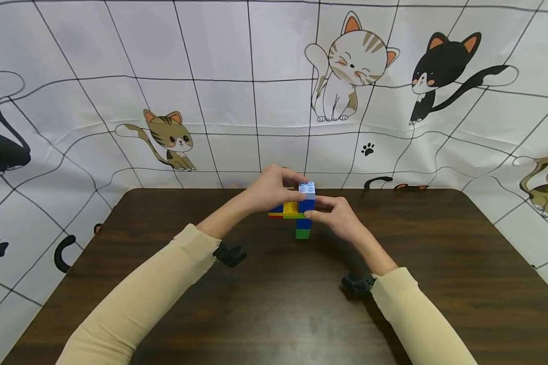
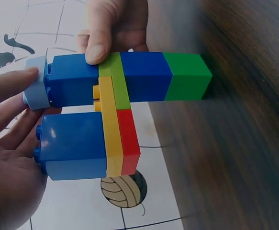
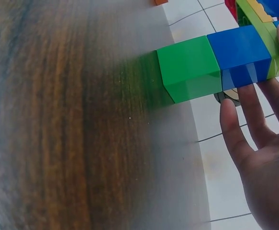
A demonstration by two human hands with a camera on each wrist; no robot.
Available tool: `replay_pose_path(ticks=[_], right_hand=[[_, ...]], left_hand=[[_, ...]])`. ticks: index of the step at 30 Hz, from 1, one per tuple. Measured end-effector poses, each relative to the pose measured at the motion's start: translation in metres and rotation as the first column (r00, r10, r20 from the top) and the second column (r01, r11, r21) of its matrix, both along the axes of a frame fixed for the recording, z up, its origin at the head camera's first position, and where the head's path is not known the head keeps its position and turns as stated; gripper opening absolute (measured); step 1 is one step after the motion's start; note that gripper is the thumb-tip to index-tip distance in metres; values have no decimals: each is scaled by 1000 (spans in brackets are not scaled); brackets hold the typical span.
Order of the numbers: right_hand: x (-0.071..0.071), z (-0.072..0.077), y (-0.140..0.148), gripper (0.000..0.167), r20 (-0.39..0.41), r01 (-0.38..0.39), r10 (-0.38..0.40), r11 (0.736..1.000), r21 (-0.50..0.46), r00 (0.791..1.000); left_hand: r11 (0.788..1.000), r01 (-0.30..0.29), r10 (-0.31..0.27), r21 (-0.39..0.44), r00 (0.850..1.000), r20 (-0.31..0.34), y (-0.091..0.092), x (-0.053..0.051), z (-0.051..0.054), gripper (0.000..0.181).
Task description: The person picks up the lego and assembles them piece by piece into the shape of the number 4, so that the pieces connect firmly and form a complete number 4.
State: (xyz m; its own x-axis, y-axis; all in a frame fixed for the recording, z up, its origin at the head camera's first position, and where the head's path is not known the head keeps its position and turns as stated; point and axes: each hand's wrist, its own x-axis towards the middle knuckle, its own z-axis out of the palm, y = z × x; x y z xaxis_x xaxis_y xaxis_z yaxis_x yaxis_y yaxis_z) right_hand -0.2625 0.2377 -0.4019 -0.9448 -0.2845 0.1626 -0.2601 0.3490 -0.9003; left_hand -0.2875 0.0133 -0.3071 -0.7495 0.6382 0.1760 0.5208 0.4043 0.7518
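A toy-brick structure stands upright on the table near its far edge. Its column has a green brick (image 3: pixel 189 67) at the bottom, then a blue brick (image 3: pixel 239 52), a light green plate (image 2: pixel 114 79) and an upper blue brick (image 2: pixel 74 79). Sideways from it reach a yellow plate (image 2: pixel 111 129) and a red piece (image 2: pixel 129 139), with another blue brick (image 2: pixel 72 139) on top. Between thumb and fingers, my left hand (image 1: pixel 270 191) pinches a light blue brick (image 2: pixel 36 86) over the column; studs show in a small gap beneath it. My right hand (image 1: pixel 340 218) grips the column around the upper blue brick and plate.
The dark wooden table (image 1: pixel 274 304) extends around the structure. Behind it hangs a white sheet (image 1: pixel 224 106) with grid lines and cartoon cats, close to the far edge. Dark bands (image 1: pixel 230 254) sit on both wrists.
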Motion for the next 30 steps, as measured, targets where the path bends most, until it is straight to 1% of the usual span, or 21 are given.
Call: replay_pose_path(ticks=[7, 12, 16, 20, 23, 25, 30], right_hand=[[-1, -1, 0, 44, 0, -6, 6, 1000, -2, 1000], [-2, -1, 1, 44, 5, -3, 3, 1000, -1, 1000], [-3, 0, 2, 44, 14, 1, -1, 1000, 12, 1000], [-3, 2, 1, 43, 17, -10, 10, 1000, 12, 1000], [-3, 3, 0, 43, 13, -16, 16, 1000, 13, 1000], [-3, 3, 0, 43, 11, -17, 16, 1000, 21, 1000], [-2, 1, 2, 41, 18, -11, 10, 1000, 19, 1000]], left_hand=[[1000, -22, 22, 15, 1000, 14, 0, -2, -2, 34], [999, -30, 29, 30, 1000, 12, 1, -3, -4, 35], [999, -31, 31, 15, 999, -23, 3, -2, -4, 34], [999, -39, 35, -35, 996, -87, 4, 0, -4, 33], [998, -36, 29, -60, 993, -116, 4, 0, -3, 32], [998, -25, 18, -62, 994, -107, 4, 0, -2, 32], [999, -1, 0, -45, 1000, -31, 5, -6, -1, 32]])
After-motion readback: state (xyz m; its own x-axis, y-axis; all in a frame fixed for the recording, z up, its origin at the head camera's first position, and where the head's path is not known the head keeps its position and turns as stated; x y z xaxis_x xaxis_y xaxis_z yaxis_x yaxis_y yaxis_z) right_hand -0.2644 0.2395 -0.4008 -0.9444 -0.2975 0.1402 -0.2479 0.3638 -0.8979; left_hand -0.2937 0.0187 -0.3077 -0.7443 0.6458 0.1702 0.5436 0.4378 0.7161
